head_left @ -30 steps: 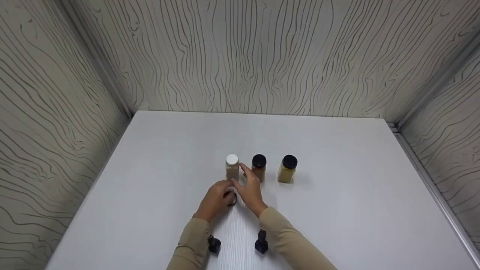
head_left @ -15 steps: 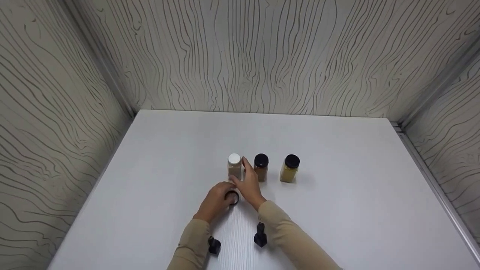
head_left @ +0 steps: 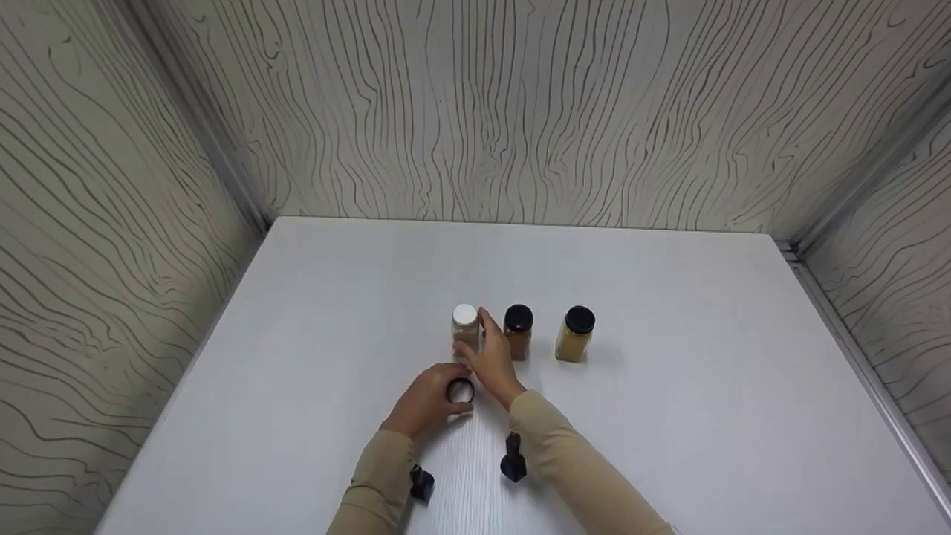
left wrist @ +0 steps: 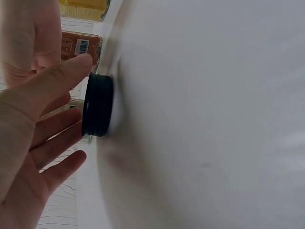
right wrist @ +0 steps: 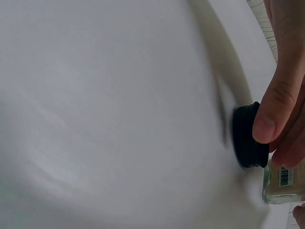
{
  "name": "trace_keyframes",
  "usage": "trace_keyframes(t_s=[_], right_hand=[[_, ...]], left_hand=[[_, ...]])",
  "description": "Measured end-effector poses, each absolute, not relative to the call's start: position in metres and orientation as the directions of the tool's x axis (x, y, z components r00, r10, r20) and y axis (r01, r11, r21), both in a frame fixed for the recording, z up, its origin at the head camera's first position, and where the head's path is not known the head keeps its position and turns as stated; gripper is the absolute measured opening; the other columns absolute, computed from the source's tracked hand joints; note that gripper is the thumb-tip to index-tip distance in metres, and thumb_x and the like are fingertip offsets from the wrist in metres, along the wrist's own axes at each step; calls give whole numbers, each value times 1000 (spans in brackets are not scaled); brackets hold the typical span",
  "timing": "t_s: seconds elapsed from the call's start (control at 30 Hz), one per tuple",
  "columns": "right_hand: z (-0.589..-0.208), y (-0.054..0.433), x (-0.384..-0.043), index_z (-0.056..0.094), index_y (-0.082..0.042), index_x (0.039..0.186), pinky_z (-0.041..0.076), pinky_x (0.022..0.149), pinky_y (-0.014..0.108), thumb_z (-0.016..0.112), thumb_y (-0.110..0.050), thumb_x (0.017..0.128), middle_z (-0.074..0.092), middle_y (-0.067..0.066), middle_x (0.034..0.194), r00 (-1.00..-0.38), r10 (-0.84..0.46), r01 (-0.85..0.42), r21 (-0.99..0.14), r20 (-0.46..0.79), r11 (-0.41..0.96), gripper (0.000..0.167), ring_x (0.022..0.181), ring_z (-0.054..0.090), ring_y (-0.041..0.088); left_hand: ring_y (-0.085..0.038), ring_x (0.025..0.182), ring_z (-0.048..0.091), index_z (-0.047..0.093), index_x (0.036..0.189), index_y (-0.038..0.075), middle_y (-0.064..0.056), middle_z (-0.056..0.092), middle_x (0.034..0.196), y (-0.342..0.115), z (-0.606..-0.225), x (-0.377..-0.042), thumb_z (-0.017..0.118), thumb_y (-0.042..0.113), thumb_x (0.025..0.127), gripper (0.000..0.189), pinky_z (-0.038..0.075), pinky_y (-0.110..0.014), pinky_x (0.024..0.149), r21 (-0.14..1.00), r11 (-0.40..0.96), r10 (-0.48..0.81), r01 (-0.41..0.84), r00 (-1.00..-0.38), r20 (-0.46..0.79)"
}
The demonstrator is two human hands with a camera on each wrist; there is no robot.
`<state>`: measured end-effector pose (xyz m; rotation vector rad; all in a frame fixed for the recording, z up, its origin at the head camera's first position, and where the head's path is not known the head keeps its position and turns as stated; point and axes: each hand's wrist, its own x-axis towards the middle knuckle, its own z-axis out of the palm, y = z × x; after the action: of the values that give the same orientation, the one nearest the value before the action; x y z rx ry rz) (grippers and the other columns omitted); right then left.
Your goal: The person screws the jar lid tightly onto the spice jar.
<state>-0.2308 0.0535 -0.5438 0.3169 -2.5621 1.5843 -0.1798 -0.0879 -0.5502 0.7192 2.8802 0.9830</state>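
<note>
A black screw cap (head_left: 460, 391) lies on the table, its hollow side up in the head view. My left hand (head_left: 423, 397) is spread around it, thumb on the near side and fingers on the far side. In the left wrist view the cap (left wrist: 98, 106) stands clear of the spread fingers. Just beyond is a square glass spice jar (head_left: 465, 338) of pale brown powder with a white top. My right hand (head_left: 494, 364) holds this jar, thumb across its front and fingers along its right side. A barcode label shows on the jar (right wrist: 281, 183) in the right wrist view.
To the right of the held jar stand a black-capped jar of reddish-brown powder (head_left: 518, 334) and a black-capped jar of yellow powder (head_left: 574, 336). The white table (head_left: 669, 416) is enclosed by wood-grain patterned walls (head_left: 475, 111) behind and at both sides.
My left thumb has come out from over the cap and moved towards me, so the hollow ring now shows fully. My right hand has shifted slightly forward and wraps further round the pale jar.
</note>
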Motion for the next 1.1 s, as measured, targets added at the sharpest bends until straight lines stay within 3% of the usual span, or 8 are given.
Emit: trace_keyframes(t_s=[0.3, 0.63, 0.97, 1.1], right_hand=[[-545, 55, -234, 34, 14, 141, 44, 110, 48, 69, -9, 87, 46, 35, 140, -969, -121, -248, -886, 217, 392, 68, 133, 46, 43], [-543, 57, -237, 46, 10, 134, 47, 108, 45, 70, -11, 85, 54, 30, 135, -967, -128, -253, -867, 218, 429, 59, 128, 53, 40], [-541, 59, -238, 52, -1, 131, 51, 105, 42, 69, -17, 87, 59, 20, 133, -966, -163, -257, -827, 202, 499, 50, 126, 56, 35], [-542, 58, -238, 51, 0, 131, 51, 105, 43, 69, -16, 87, 59, 22, 133, -966, -158, -259, -823, 206, 506, 50, 126, 56, 36]], left_hand=[[-25, 108, 66, 68, 113, 5, -9, 71, 113, -89, -553, -182, 82, 7, 70, 45, 54, -38, 97, 572, 698, 452, 431, -884, 115], [-23, 98, 66, 70, 107, 5, -7, 73, 104, -90, -555, -183, 77, 3, 76, 32, 56, -34, 89, 539, 694, 466, 477, -868, 168], [-23, 104, 66, 69, 109, 4, -8, 72, 109, -90, -550, -181, 73, -1, 79, 31, 55, -36, 93, 580, 689, 439, 433, -887, 141], [-24, 108, 66, 68, 111, 3, -10, 71, 112, -91, -547, -181, 72, -1, 80, 31, 55, -37, 96, 570, 688, 438, 450, -883, 169]])
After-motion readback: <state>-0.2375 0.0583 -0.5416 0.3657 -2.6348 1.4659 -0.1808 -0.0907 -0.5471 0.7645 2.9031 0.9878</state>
